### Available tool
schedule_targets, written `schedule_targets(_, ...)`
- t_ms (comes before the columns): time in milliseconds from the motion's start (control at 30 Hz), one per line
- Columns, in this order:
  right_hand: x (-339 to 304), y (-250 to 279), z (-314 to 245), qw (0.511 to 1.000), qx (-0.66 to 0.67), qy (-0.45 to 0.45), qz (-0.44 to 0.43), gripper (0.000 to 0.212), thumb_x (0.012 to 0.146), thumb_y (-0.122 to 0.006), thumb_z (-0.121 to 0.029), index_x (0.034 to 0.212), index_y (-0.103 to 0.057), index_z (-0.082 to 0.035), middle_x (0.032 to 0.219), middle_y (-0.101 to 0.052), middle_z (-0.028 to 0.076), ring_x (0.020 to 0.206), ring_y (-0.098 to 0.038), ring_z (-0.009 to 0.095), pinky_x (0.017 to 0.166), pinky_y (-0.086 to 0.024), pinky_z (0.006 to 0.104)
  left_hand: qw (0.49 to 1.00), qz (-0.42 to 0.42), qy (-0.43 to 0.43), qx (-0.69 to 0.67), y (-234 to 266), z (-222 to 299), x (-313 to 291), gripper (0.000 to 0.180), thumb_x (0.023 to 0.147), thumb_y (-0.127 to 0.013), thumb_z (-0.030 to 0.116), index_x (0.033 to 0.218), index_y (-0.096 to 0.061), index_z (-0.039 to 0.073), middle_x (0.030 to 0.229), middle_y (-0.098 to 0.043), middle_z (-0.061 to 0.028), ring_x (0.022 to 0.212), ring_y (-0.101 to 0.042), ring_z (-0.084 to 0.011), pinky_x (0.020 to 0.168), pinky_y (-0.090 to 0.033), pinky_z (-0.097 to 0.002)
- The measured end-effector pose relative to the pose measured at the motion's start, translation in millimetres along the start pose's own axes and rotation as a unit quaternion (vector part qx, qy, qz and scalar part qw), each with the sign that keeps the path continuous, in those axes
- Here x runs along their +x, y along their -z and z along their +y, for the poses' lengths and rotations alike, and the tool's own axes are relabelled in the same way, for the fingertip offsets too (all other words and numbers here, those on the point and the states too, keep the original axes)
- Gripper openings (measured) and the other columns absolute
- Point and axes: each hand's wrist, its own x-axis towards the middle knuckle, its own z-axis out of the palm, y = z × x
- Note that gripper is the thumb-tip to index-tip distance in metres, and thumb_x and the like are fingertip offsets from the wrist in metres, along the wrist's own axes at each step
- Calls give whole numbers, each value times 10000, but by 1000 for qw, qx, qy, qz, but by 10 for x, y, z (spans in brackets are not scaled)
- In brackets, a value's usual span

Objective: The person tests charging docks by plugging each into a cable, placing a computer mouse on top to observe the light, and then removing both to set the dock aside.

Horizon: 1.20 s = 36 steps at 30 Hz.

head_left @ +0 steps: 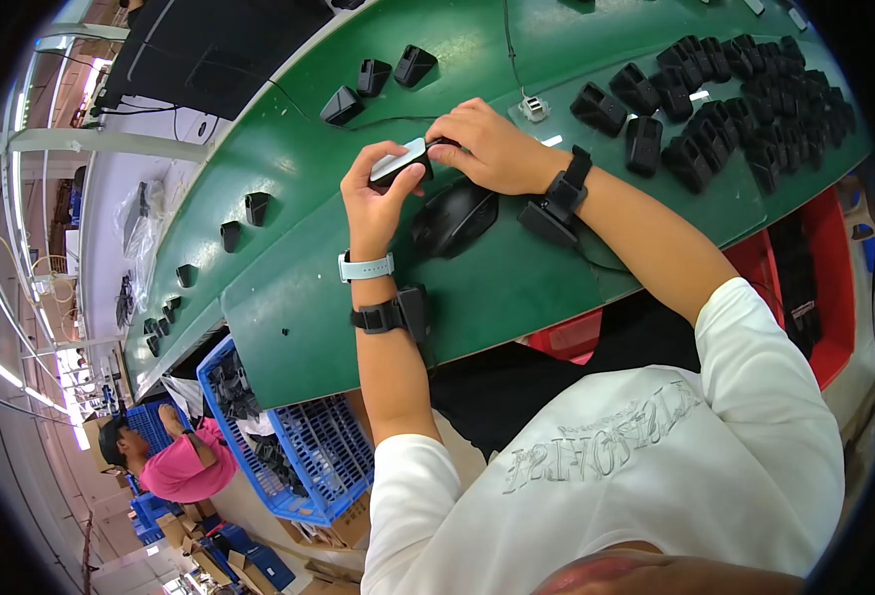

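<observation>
My left hand (383, 183) grips a small black device with a pale, flat top face (398, 159), thumb on the near side and fingers on the far side. At the device's right end, my right hand (482, 144) pinches with thumb and forefinger. A thin black cable (383, 121) runs across the table to that hand; its end is hidden by the fingers. Just below both hands lies a black, rounded, mouse-shaped thing (454, 218). Black strapped units (557, 203) sit on both my wrists, and a pale watch band circles the left one.
On the green table (309, 317), many black wedge-shaped housings (695, 149) crowd the right; several more (343, 104) stand at the back and left. A white multi-port block (534, 107) hangs on a cord. Blue crates (299, 446) and a red bin (834, 288) flank the table. A person in pink (189, 466) sits at left.
</observation>
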Motion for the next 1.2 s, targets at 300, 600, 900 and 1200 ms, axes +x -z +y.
schedule_targets(300,-3,3,-18,1000,-7,-14,-4,197,1012,-650,-217,1111,-669,-48,997,-677,106,1000,-585,303,1021,-416,415,1000,2,-5,-15,-7,-11,-3,285,870,-802,9,1115,-656,9,987,-710,-97,776,-690,-144,661,-601,-282)
schedule_targets(600,-11,26,-49,1000,-1,-16,-4,197,1014,-630,-209,1115,-665,-43,962,-672,102,959,-600,299,1016,-415,405,1000,1,4,-14,-3,-19,-8,278,865,-784,1,1113,-657,-4,994,-706,-112,768,-685,-168,661,-583,-289)
schedule_targets(900,5,53,-86,996,21,-79,-24,203,995,-646,-235,1093,-682,-61,779,-663,133,755,-629,282,709,-471,380,999,-19,-20,-19,-71,63,-7,377,796,-823,-61,1129,-657,-1,1169,-642,-96,954,-690,-175,757,-624,-302)
schedule_targets(1200,61,-32,-39,991,73,-110,-4,232,966,-703,-265,1054,-726,-51,624,-616,98,505,-522,177,515,-397,329,993,-76,-46,83,252,155,109,486,682,-848,-136,1119,-672,-18,1245,-581,-108,1113,-659,-210,883,-639,-340)
